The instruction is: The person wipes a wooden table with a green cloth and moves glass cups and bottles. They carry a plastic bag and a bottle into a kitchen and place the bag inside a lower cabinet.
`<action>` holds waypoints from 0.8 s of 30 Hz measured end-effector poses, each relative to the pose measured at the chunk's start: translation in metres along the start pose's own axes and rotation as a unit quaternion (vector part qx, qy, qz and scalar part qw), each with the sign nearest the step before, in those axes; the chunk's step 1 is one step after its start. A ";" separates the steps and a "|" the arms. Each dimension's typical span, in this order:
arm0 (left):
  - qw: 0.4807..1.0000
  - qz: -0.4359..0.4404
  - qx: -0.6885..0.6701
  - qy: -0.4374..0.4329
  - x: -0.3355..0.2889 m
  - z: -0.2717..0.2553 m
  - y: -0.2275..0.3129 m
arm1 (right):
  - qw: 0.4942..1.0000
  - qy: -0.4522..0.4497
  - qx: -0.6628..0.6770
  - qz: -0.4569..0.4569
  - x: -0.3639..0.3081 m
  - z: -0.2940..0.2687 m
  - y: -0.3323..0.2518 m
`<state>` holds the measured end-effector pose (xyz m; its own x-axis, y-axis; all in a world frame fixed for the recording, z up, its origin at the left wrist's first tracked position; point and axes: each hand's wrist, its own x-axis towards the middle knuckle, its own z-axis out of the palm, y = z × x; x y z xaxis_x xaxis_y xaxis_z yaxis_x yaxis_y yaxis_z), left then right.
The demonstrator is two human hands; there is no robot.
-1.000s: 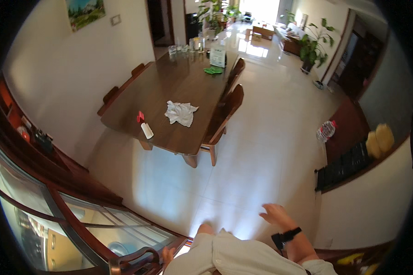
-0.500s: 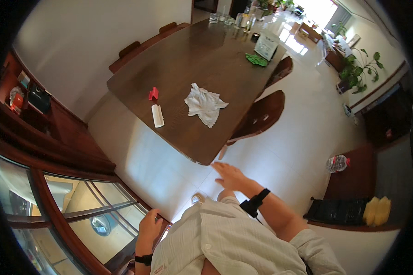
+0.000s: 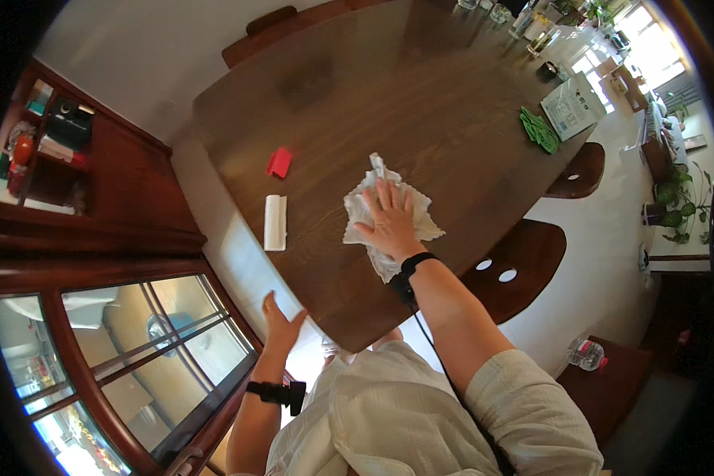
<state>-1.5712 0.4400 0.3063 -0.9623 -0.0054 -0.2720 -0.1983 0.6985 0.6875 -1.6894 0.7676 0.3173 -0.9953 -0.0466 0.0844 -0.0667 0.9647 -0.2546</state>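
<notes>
Brown and big, the surface [image 3: 333, 111] is before you, with a white cloth [image 3: 424, 216] on it. Your right hand [image 3: 392, 228] rests flat on the cloth, spread out. Your left hand [image 3: 280, 327] holds nothing, uncurled beside the surface.

Head view: left fisheye of a head-worn pair, looking steeply down and forward over wearer's shirt [image 3: 397, 412]. White cloth [image 3: 422, 216] near frame centre; tabletop [image 3: 325, 111] close, wide; window [image 3: 650, 46] far right, small; glazed door [image 3: 176, 338] near left.

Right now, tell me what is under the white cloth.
The white cloth lies on the brown table; the surface directly beneath is covered, so anything there cannot be seen.
</notes>
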 end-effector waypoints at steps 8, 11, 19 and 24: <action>0.901 -0.434 -0.008 -0.006 0.094 0.053 0.078 | 0.998 0.013 -0.018 -0.060 0.084 -0.010 0.091; 0.893 -0.450 0.023 -0.008 0.096 0.061 0.078 | 0.997 0.045 -0.050 -0.030 0.124 -0.015 0.124; 0.902 -0.426 0.068 0.023 0.088 0.060 0.029 | 0.937 -0.186 0.135 -0.264 -0.042 -0.021 0.058; 0.919 -0.391 0.035 0.024 0.089 0.062 0.053 | 0.981 -0.128 0.077 -0.123 -0.043 -0.036 0.074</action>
<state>-1.6553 0.5207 0.2765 -0.5377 -0.5563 -0.6335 -0.8223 0.5121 0.2482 -1.6487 0.8502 0.3297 -0.9314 -0.3554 -0.0789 -0.2969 0.8670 -0.4003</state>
